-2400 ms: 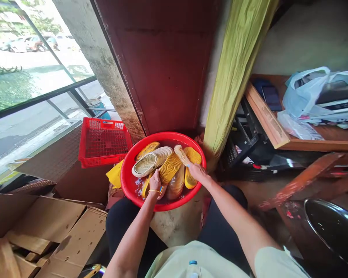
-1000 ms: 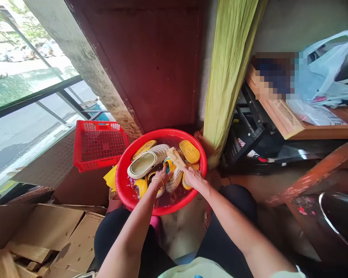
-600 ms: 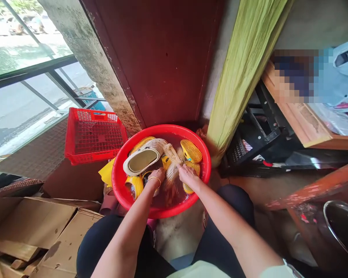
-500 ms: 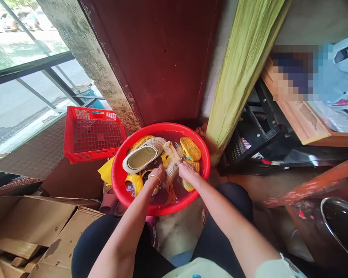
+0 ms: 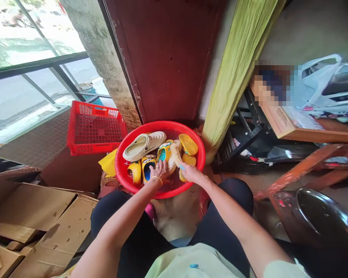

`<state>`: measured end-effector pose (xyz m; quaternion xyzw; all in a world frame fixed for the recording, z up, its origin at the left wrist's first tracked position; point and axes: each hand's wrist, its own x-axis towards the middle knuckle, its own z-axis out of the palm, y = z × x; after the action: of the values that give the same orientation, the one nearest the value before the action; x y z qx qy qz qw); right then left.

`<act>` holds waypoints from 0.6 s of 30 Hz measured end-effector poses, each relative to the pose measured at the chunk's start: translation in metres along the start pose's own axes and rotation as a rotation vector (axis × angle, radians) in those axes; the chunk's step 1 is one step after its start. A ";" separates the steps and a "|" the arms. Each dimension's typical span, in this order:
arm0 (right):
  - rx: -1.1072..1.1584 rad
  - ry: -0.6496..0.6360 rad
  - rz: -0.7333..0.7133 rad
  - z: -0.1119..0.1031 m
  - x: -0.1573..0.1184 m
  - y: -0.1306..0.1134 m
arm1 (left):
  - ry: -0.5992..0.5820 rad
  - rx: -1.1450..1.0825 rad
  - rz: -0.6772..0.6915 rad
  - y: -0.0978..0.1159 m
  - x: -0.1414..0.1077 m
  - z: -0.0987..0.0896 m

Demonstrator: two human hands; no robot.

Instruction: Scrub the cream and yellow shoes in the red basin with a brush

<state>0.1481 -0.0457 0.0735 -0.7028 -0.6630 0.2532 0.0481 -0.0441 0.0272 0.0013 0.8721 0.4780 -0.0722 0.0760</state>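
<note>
A red basin [image 5: 203, 154] of murky water holds several clogs. My left hand [image 5: 160, 169] is in the basin with its fingers spread, beside a yellow clog with a blue inside [image 5: 149, 166]. A yellow clog with a teal inside [image 5: 163, 152] lies just beyond it. My right hand [image 5: 190, 173] is closed around a pale scrubbing brush [image 5: 176, 153], whose bristly end is against the clogs in the middle. A cream clog [image 5: 145, 145] rests on its side at the far left of the basin. Yellow soles [image 5: 188, 144] face up at the right.
A red plastic crate [image 5: 97, 129] stands left of the basin, above cardboard boxes [image 5: 43, 204]. Behind are a dark red door [image 5: 168, 58] and a yellow-green curtain [image 5: 234, 77]. On the right are a wooden table [image 5: 290, 127] and a shiny metal pot [image 5: 321, 216].
The cream clog has turned to show its opening. The yellow clogs in the middle have come up into view. My left hand has risen out of the water, fingers spreading.
</note>
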 end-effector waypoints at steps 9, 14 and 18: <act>-0.122 -0.012 -0.091 -0.059 -0.023 -0.001 | 0.177 -0.220 -0.139 0.004 0.019 0.005; -0.044 0.073 -0.025 -0.061 0.001 0.018 | 0.222 -0.404 -0.124 -0.006 0.022 -0.021; 0.022 0.141 -0.102 -0.054 0.014 0.016 | 0.272 -0.646 -0.161 -0.026 0.033 -0.055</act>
<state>0.1852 -0.0197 0.1103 -0.6837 -0.6900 0.2077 0.1152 -0.0458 0.0796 0.0468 0.7642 0.5491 0.1937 0.2776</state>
